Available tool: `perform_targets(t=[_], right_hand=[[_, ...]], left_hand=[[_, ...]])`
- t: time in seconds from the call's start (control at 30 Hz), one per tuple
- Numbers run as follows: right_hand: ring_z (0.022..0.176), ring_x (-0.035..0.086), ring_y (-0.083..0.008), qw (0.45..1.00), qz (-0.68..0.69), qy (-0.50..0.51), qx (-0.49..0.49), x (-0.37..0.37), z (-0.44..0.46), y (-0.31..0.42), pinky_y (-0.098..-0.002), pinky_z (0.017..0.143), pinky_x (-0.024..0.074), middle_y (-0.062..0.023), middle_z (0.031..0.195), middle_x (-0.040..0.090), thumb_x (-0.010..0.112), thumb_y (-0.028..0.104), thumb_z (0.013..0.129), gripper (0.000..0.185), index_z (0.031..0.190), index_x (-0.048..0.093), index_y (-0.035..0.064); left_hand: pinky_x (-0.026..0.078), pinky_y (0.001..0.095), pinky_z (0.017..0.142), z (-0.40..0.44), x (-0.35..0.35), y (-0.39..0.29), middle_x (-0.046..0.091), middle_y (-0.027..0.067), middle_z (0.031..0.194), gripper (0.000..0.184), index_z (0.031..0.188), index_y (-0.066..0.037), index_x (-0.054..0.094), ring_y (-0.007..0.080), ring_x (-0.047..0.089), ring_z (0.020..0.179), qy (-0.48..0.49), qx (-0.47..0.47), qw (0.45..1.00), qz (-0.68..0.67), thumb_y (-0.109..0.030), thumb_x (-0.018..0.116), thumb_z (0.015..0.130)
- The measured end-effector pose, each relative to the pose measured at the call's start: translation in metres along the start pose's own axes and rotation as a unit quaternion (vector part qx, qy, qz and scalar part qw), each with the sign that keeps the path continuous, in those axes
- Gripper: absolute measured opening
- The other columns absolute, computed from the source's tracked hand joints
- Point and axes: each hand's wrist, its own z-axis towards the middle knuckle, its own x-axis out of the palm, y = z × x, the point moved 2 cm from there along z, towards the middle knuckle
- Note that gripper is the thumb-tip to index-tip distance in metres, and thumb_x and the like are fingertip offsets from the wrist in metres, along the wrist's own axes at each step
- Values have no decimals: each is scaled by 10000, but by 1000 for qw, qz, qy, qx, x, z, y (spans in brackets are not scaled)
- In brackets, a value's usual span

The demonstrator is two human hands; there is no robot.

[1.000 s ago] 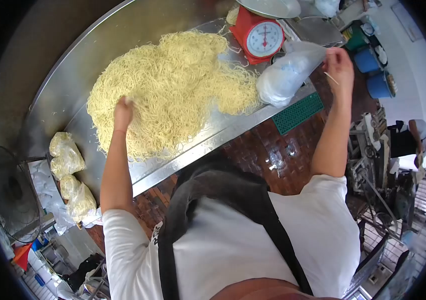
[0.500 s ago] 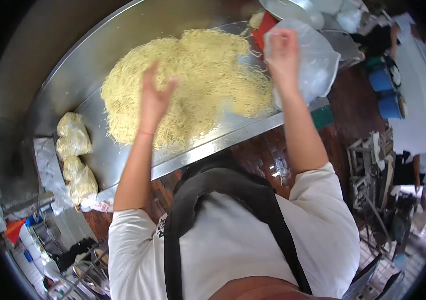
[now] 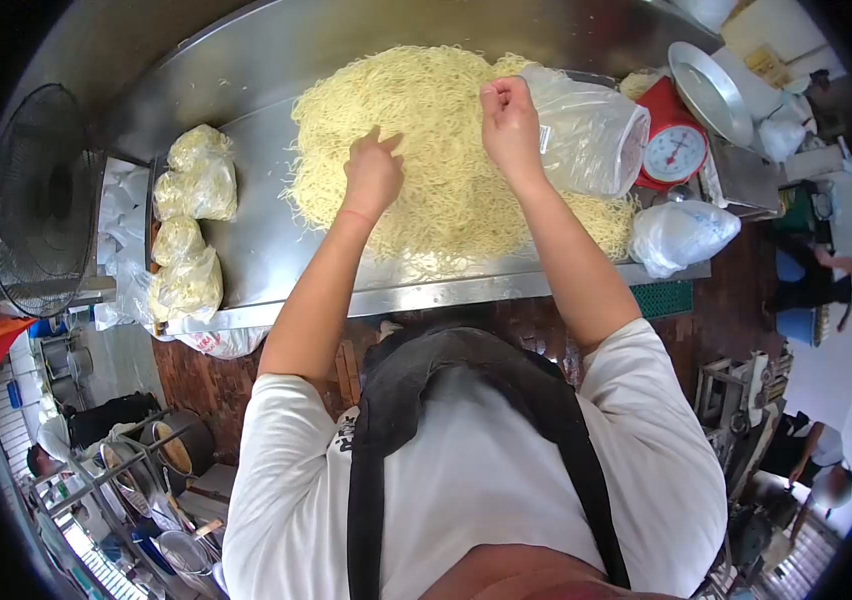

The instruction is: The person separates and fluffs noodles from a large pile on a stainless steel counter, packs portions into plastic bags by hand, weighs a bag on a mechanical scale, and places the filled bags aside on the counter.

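Note:
A broad heap of pale yellow noodles [image 3: 426, 215] lies on a metal worktop [image 3: 266, 200]. Over its left-middle part is my left hand [image 3: 374, 178], thumb and fingers apart with nothing held; whether the fingertips touch the noodles I cannot tell. My right hand [image 3: 509, 125] is closed at the heap's upper right, with a clear plastic bag [image 3: 591, 130] in its grip. The bag stretches rightward over the noodles, its open-looking end near a red dial scale [image 3: 668, 150]. The exact grip point is hidden by my fingers.
Several bags of noodles [image 3: 186, 280] stand at the worktop's left end. A whitish plastic bag [image 3: 686, 235] sits near the front right edge. The scale carries a round metal pan [image 3: 711, 95]. A large fan [image 3: 41, 200] is at far left. Other people are at the right and lower left.
My right hand has moved left from beside the scale, and the plastic bag has come with it over the noodles. My left hand remains above the heap. The view has shifted.

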Motion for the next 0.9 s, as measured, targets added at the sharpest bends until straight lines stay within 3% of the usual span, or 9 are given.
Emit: perform_targets(t=[0.1,0.2,0.27,0.4,0.5,0.6,0.7,0.83,0.9], right_hand=[[724,574,-160,988,87,42,123,33,-8,13,-339,657,505,-28,827,625,628,222,968,181,983,581,47],[732,600,-162,805,482,133,319,78,-29,31,-315,661,500,-12,812,603,642,255,955,187,1001,590,82],[799,618,-164,717,545,167,401,105,-57,70,-320,706,521,-16,864,621,645,282,952,208,1040,602,99],[972,633,-184,607,612,266,431,158,-120,86,-390,923,529,-82,1077,661,580,298,989,305,1218,594,98],[1019,637,-211,658,415,406,480,186,-139,78,-387,835,539,-61,1079,668,668,288,925,341,1198,620,89],[1074,620,-276,747,145,610,219,191,-138,118,-367,901,503,-111,1183,663,713,218,882,388,1229,624,68],[1006,641,-307,807,-22,570,-152,217,-149,107,-417,825,511,-124,1049,677,715,210,845,286,1064,655,36],[981,621,-325,792,-125,583,-131,239,-140,111,-404,878,510,-136,1066,659,734,121,805,357,1149,645,81],[1040,600,-337,812,-95,558,-143,249,-135,113,-409,927,491,-150,1090,642,706,86,802,320,1116,650,69]], left_hand=[[499,369,941,-8,-16,42,599,198,1294,517,1372,-28,537,305,624,1107,49,-96,953,-284,-244,677,924],[493,426,963,-25,-26,79,532,227,1367,629,1457,-15,412,336,590,1169,224,-252,724,-602,-424,547,999],[468,479,989,-40,-13,106,492,255,1412,774,1510,-20,306,373,572,1197,266,-310,546,-731,-601,396,1006],[436,527,1015,-51,16,159,485,266,1421,886,1532,-30,250,390,548,1236,264,-283,389,-836,-713,254,969],[438,501,1025,-30,-17,193,564,211,1353,924,1517,-23,302,326,566,1224,276,-236,281,-888,-743,302,938],[469,440,982,-12,-42,224,629,127,1270,787,1434,-68,466,237,599,1134,434,-174,370,-803,-689,408,954],[501,384,872,-21,-63,243,651,42,1201,543,1268,-106,617,180,603,994,478,-50,664,-572,-541,525,956],[515,344,781,-43,-88,269,692,97,969,334,1157,-50,655,163,629,887,446,-52,835,-318,-142,671,836],[494,333,716,-85,-50,330,659,129,825,286,1061,3,639,204,620,763,146,-13,954,-263,-41,636,778]])
